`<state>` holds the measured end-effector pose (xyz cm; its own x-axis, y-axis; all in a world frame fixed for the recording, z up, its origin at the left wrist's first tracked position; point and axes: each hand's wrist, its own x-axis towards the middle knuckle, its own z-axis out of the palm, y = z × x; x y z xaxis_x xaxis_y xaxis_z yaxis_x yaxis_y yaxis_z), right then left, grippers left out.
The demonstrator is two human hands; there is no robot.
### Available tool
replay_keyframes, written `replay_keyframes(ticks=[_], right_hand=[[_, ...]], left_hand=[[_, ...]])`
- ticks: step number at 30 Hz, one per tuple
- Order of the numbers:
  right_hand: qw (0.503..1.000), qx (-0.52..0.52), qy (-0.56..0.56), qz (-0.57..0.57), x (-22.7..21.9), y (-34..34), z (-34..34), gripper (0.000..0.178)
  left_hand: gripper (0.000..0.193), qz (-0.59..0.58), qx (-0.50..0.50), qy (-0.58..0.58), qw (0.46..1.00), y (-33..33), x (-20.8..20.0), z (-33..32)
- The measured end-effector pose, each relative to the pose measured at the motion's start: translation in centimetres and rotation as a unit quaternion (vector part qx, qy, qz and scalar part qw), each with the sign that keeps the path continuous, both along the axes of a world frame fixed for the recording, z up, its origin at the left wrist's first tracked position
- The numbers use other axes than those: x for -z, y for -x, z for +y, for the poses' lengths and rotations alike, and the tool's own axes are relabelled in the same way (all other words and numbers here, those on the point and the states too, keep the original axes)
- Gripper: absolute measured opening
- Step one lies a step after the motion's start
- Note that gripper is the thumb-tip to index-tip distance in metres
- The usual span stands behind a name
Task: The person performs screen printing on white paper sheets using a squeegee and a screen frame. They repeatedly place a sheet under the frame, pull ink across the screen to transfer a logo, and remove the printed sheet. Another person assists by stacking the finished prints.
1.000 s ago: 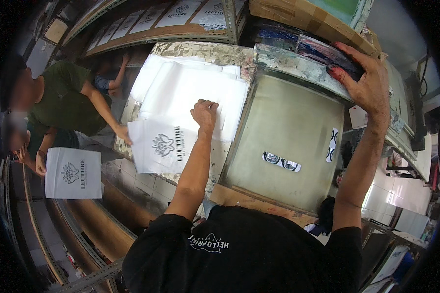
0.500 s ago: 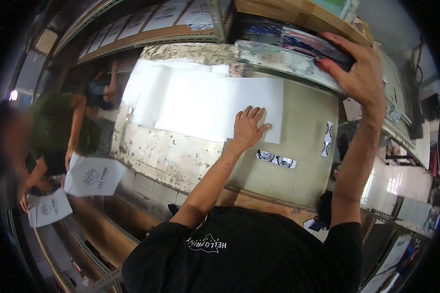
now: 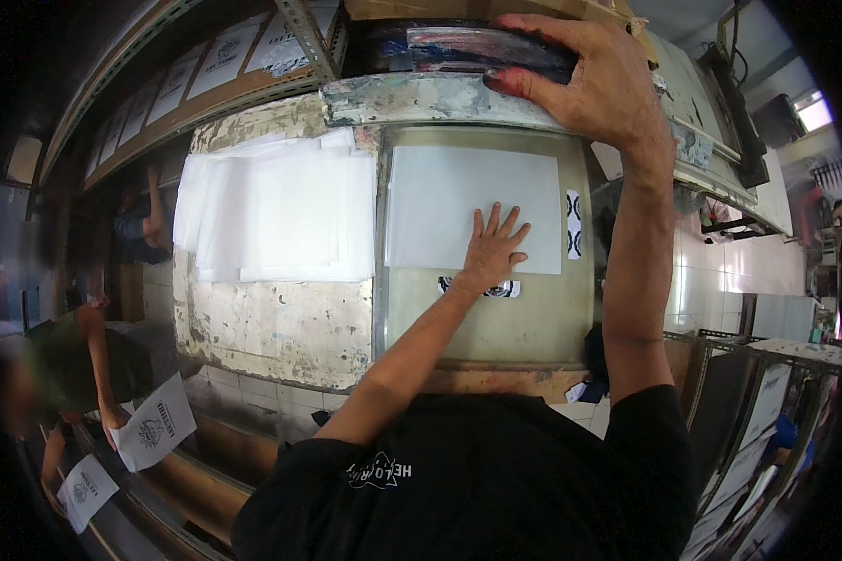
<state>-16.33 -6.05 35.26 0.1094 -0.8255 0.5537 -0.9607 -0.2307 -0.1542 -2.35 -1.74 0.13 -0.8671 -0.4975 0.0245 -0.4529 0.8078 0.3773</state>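
My left hand (image 3: 492,248) lies flat, fingers spread, on the lower edge of a blank white sheet (image 3: 458,196) that rests on the olive printing bed (image 3: 533,318). My right hand (image 3: 589,79) reaches up and grips the paint-smeared frame (image 3: 421,93) of the raised printing screen above the bed. Small black-and-white register marks (image 3: 573,224) sit at the sheet's right side and just below my left hand.
A stack of blank white sheets (image 3: 271,215) lies on the stained table (image 3: 271,318) left of the bed. At lower left another person (image 3: 84,355) holds printed sheets (image 3: 154,435). Printed sheets (image 3: 215,61) line a rack at upper left. Shelving stands at right.
My left hand has carried a blank sheet from the stack on the left onto the printing bed and now presses it flat. The person at left has moved away with printed sheets.
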Motion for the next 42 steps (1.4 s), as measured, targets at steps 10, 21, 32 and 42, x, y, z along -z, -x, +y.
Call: replay_keyframes(ticks=[10,21,32,42], right_hand=[[1.000,0.006,-0.007,-0.011,0.7,0.1,0.2,0.054],[1.000,-0.005,0.007,-0.027,3.0,-1.3,2.6,0.050],[0.992,-0.020,-0.107,-0.069,18.9,-4.0,7.6,0.036],[0.992,0.034,-0.109,-0.053,27.8,5.1,-12.3,0.033]], left_hand=[[0.061,0.051,0.009,0.002,0.999,-0.1,0.1,2.8],[0.082,0.357,-0.125,-0.149,0.914,-7.0,-8.8,-0.3],[0.097,0.442,-0.321,-0.286,0.787,-19.8,-1.7,4.2],[0.096,0.363,-0.289,-0.081,0.882,-20.3,0.1,4.4]])
